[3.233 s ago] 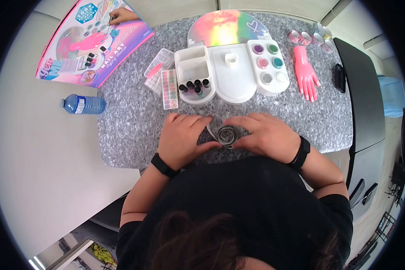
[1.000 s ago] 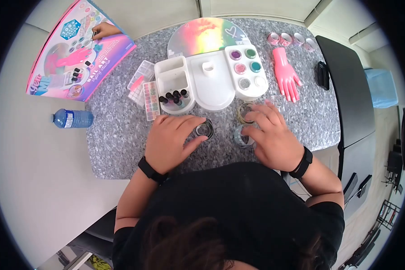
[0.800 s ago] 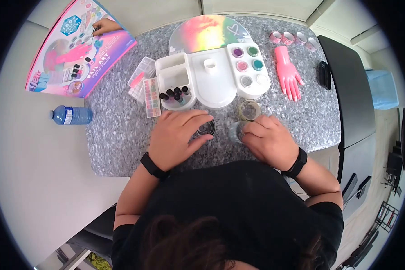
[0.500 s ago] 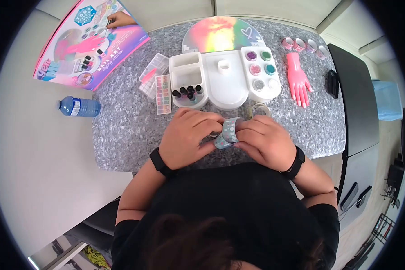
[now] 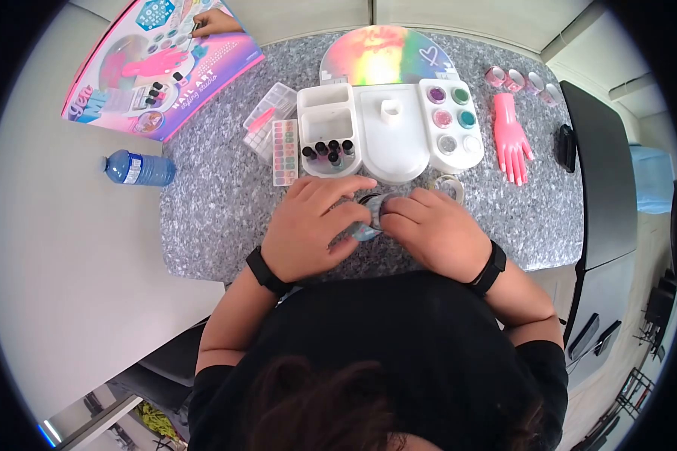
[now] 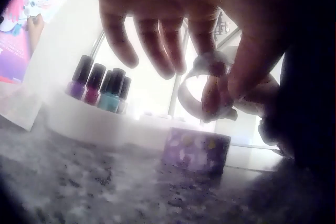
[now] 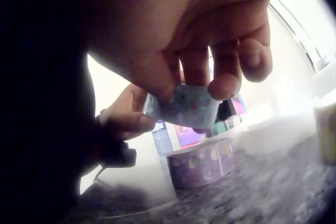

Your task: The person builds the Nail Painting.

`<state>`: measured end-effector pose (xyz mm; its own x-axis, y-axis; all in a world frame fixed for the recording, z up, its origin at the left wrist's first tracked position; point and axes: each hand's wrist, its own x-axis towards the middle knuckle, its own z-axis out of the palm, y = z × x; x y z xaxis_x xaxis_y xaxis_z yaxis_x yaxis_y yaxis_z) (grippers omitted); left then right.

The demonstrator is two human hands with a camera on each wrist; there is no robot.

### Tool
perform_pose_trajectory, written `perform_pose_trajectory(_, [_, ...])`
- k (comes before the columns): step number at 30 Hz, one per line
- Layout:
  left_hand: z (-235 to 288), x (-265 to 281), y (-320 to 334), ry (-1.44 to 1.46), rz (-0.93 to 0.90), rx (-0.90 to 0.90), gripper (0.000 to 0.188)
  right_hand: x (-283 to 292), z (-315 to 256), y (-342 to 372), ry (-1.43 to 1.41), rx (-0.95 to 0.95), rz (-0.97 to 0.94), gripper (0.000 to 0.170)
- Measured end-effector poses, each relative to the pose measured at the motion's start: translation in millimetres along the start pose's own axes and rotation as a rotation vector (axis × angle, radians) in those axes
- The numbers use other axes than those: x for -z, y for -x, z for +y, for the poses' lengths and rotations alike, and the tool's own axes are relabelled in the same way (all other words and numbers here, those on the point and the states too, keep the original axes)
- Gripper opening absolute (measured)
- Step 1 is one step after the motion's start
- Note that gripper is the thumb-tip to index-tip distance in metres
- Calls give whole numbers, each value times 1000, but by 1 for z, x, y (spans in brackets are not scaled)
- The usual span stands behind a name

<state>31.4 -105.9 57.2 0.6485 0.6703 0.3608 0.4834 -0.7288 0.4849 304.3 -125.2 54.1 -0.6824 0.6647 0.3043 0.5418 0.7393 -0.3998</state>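
1. Head view: upon the speckled tabletop (image 5: pixel 523 214), the white station (image 5: pixel 395 150) is set at 12 o'clock, beyond both hands.
2. The left hand (image 5: pixel 305 229) is held with fingers spread and relaxed, nothing gripped; whether the blue roll is touched by its thumb cannot be told.
3. By the right hand (image 5: pixel 440 233), the blue roll (image 7: pixel 191 108) is pinched between thumb and fingertips. It is held at 9 o'clock from that hand's middle, at 3 o'clock from the left.
4. Beneath, at 6 o'clock in the right wrist view, the purple roll (image 7: pixel 194 170) is stood on its edge, its printed band wrapped around an upright axis; the blue one is tilted.
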Motion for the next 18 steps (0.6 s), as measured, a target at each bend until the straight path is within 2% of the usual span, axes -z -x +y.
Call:
perform_pose_trajectory(3, [-1, 1, 1, -25, -40, -33, 43, 2, -2, 0, 71, 24, -22, 22])
perform_pose_trajectory(7, [5, -1, -3, -33, 25, -28, 38, 7, -6, -1, 104, 39, -86, 23])
perform_pose_trajectory(11, [0, -1, 1, -160, -4, -64, 34, 7, -8, -5, 85, 51, -53, 23])
perform_pose_trajectory(18, [-4, 2, 5, -211, 1, -54, 36, 5, -7, -3, 117, 32, -85, 20])
